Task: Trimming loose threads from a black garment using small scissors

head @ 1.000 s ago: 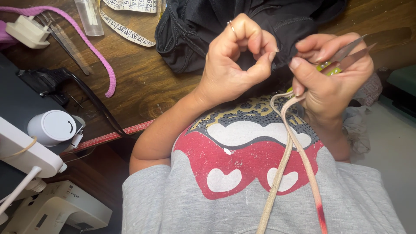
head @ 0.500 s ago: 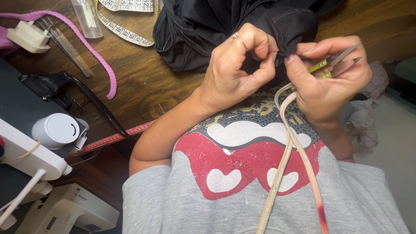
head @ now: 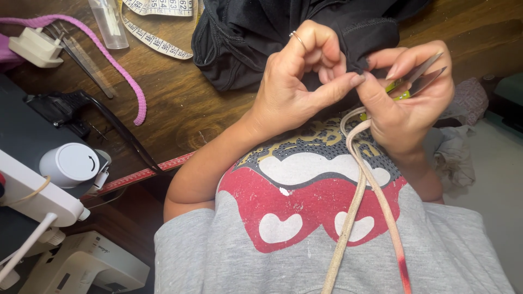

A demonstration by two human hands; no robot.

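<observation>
A black garment [head: 256, 38] lies bunched on the wooden table [head: 180, 109]. My left hand [head: 299, 81], with a ring on one finger, pinches a hemmed edge of the black fabric between thumb and fingertips. My right hand [head: 406, 103] meets it at that edge and holds a small pair of metal snips with a yellow-green grip [head: 417, 79], blades pointing up and right. A beige cord [head: 362, 190] hangs from near my right hand down over my grey shirt with its red print.
A white measuring tape [head: 155, 24], a clear plastic tube [head: 109, 24], a pink cord [head: 117, 65], a white plug [head: 32, 46] and black scissors [head: 81, 111] lie on the table at left. A white sewing machine [head: 54, 218] with a thread spool stands at lower left. A red ruler [head: 144, 173] lies along the table's edge.
Both hands have come together at the black fabric's edge; the view has shifted slightly. My right hand has moved left with the snips toward my left fingertips.
</observation>
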